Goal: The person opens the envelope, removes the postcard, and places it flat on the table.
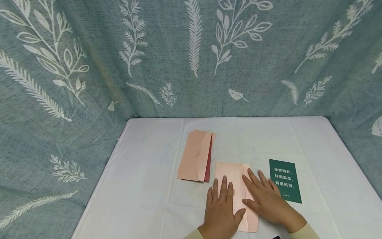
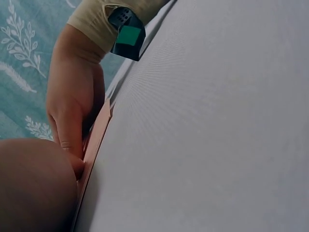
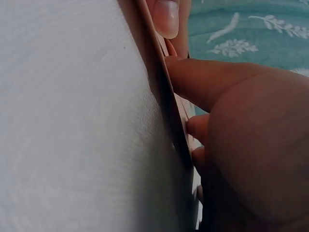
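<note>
A pale pink envelope lies flat on the table with its flap side up, the flap folded along its right part. My left hand rests on its left part, fingers straight and pointing away from me. On the flap lies my right hand, fingers extended and slanting up to the left. In the left wrist view the envelope appears edge-on beneath both hands. The right wrist view shows the fingertips of my right hand touching its surface. Whatever may be inside the envelope is hidden.
Farther back and left lies a small pile of pink envelopes, with a dark red strip showing along its right side. A green card with white writing sits beside my right hand. Patterned curtains surround the white-covered table.
</note>
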### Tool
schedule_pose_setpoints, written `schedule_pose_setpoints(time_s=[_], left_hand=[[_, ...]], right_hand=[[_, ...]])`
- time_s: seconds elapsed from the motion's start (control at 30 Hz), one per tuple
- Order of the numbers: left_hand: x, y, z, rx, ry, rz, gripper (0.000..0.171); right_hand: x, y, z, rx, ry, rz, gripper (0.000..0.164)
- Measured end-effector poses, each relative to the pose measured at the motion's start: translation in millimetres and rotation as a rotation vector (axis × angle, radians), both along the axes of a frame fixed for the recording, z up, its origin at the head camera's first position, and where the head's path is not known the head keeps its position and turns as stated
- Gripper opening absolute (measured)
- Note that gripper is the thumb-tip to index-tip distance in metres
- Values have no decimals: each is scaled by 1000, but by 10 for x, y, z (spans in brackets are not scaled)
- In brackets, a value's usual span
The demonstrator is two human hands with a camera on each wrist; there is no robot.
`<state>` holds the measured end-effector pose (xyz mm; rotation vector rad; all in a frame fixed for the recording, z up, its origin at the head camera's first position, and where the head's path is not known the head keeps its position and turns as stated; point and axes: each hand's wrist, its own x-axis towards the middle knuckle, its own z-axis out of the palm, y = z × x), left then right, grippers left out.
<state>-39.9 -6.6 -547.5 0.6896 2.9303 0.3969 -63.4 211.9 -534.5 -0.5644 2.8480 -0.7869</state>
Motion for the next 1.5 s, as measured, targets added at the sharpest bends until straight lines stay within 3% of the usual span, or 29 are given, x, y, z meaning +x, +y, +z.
schedule_pose_setpoints(time_s=[0.27,0.57,0.83,1.1,1.27,1.5], left_hand=[[-22,-37,23,120,-38,3,89],[-94,-64,77,452,-91,82,74],[-178,-157,151,642,-138,80,65],[-328,-279,257,796,-92,61,56],[-449,-400,337,886,-136,54,54],[-635,-619,482,981,-173,126,47]], right_hand=[[1,16,-19,9,10,3,77],[0,30,-13,-10,20,13,76],[9,20,10,-36,6,3,77],[7,26,-6,-45,9,3,76],[5,28,-20,-54,-6,1,76],[5,23,-16,-58,-17,1,77]])
